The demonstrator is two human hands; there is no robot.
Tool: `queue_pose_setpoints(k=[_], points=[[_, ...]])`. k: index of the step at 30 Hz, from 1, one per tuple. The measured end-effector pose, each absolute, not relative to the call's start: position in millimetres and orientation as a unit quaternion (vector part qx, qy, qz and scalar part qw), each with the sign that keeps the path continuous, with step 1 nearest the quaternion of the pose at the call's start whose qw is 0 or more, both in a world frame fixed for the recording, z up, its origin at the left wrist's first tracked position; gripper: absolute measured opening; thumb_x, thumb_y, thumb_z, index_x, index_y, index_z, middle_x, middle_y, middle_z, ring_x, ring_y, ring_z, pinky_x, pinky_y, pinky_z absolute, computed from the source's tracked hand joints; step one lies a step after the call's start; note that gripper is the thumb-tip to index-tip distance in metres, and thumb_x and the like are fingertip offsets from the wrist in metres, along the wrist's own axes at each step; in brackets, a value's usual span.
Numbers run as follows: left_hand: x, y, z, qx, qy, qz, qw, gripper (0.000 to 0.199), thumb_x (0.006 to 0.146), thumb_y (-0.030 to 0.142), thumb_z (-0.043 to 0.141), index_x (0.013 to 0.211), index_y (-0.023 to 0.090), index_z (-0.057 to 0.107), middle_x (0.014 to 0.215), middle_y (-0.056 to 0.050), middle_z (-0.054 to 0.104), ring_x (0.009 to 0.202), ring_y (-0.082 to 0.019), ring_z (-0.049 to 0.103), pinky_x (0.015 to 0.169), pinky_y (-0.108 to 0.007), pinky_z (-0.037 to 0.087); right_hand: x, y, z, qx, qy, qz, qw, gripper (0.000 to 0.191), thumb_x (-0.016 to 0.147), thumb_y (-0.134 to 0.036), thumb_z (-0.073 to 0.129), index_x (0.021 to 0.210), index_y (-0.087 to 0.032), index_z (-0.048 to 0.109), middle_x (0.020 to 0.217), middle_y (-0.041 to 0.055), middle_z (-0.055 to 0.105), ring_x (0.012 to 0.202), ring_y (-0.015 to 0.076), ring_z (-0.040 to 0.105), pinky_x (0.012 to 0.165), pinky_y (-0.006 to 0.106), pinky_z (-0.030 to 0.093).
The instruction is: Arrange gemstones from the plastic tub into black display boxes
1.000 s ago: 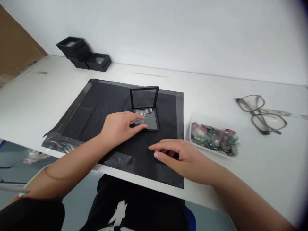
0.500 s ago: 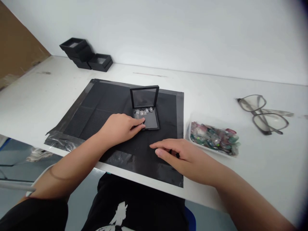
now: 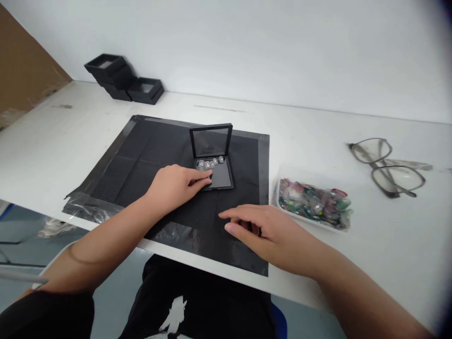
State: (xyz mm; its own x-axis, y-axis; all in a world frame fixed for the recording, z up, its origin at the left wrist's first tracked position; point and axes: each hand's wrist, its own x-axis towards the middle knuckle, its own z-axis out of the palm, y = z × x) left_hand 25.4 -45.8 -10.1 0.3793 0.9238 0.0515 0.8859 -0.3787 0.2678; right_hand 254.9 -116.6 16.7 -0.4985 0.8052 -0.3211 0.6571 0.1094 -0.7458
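Note:
A small black display case (image 3: 222,175) stands on the black mat with its clear-windowed lid (image 3: 212,141) raised. Several small translucent stones (image 3: 208,164) with white symbols lie in a row along the back of its grey pad. My left hand (image 3: 173,188) reaches over the case's front left part, index finger and thumb close together on the pad. Whatever lies between those fingertips is hidden. Lower on the mat, my right hand (image 3: 271,233) hovers or rests with index finger and thumb apart, holding nothing visible.
To the right of the mat (image 3: 116,165), a clear plastic tub (image 3: 277,202) holds many coloured polished stones (image 3: 314,200). Eyeglasses (image 3: 384,165) lie farther right. Black frame-like boxes (image 3: 109,70) are stacked by the white wall at back left. The table's front edge runs below my forearms.
The thumb of my left hand has shifted slightly up toward its index finger over the pad. My right hand has barely moved, and the stones appear in the same row.

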Motion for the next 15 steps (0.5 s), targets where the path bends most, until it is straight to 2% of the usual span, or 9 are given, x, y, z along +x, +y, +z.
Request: queue_pose_setpoints(k=[3, 6, 10, 15], points=[[25.4, -45.8, -10.2, 0.818, 0.556, 0.109, 0.102, 0.032, 0.091, 0.051, 0.062, 0.118, 0.04, 0.072, 0.073, 0.004, 0.077, 0.061, -0.014, 0.067, 0.057, -0.024, 0.042, 255.0, -117.2, 16.2, -0.492, -0.745, 0.445, 0.076, 0.04, 0.099, -0.046, 0.049, 0.122, -0.023, 0.072, 0.105, 0.0052, 0.075, 0.079, 0.0167, 0.065, 0.068, 0.031, 0.049], [25.8, -47.1, -9.1, 0.813, 0.559, 0.129, 0.096, 0.03, 0.09, 0.051, 0.063, 0.115, 0.039, 0.074, 0.08, 0.004, 0.079, 0.069, -0.015, 0.07, 0.061, -0.025, 0.044, 255.4, -117.0, 16.1, -0.495, -0.745, 0.442, 0.068, 0.041, 0.098, -0.047, 0.048, 0.122, -0.023, 0.072, 0.1, 0.0053, 0.075, 0.078, 0.0171, 0.064, 0.066, 0.031, 0.048], [26.5, -48.5, -7.8, 0.814, 0.56, 0.128, 0.085, 0.033, 0.093, 0.057, 0.054, 0.107, 0.038, 0.077, 0.095, 0.003, 0.08, 0.084, -0.02, 0.074, 0.065, -0.028, 0.046, 256.7, -116.1, 17.0, -0.5, -0.736, 0.454, 0.051, 0.042, 0.097, -0.05, 0.049, 0.123, -0.024, 0.071, 0.093, 0.0052, 0.074, 0.075, 0.0171, 0.063, 0.063, 0.03, 0.046], [27.1, -51.2, -6.5, 0.833, 0.548, 0.06, 0.049, 0.04, 0.096, 0.061, 0.045, 0.117, 0.04, 0.073, 0.096, 0.0, 0.08, 0.087, -0.024, 0.074, 0.06, -0.029, 0.04, 259.1, -115.6, 17.5, -0.502, -0.728, 0.465, 0.043, 0.044, 0.097, -0.052, 0.049, 0.124, -0.025, 0.07, 0.091, 0.0052, 0.072, 0.072, 0.0162, 0.061, 0.06, 0.029, 0.044]])
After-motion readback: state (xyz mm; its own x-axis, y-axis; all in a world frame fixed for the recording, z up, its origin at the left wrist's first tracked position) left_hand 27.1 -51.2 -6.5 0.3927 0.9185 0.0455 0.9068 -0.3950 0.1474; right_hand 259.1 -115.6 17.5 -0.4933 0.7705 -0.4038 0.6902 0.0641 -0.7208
